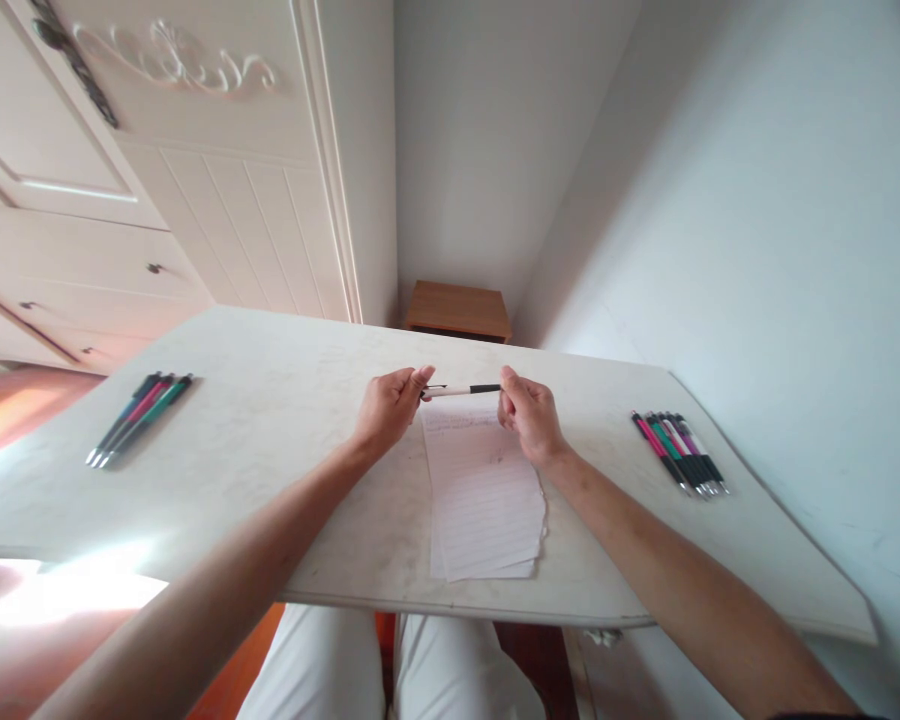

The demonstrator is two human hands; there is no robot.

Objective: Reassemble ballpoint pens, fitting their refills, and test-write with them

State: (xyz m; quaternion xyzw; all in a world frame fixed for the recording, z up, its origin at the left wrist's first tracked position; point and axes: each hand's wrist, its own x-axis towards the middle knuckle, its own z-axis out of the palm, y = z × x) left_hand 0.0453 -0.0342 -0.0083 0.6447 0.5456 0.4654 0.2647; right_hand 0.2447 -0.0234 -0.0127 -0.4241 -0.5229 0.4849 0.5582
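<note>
A white ballpoint pen point(454, 392) with a black grip and black clip lies level between my two hands, above the top of the paper. My left hand point(394, 402) is closed on its clip end, the thumb laid along the top. My right hand point(531, 412) pinches the black grip end; the tip is hidden in the fingers. Beneath them rest lined paper sheets point(487, 500) with torn edges, some handwriting near the top and a small scribble lower down.
Several pens point(142, 420) lie side by side at the table's left. Another row of pens point(679, 452) lies at the right, near the wall point(780, 250). The white table point(307, 540) meets a white cabinet point(262, 200) at the back left. A brown wooden cabinet point(461, 305) stands behind the table.
</note>
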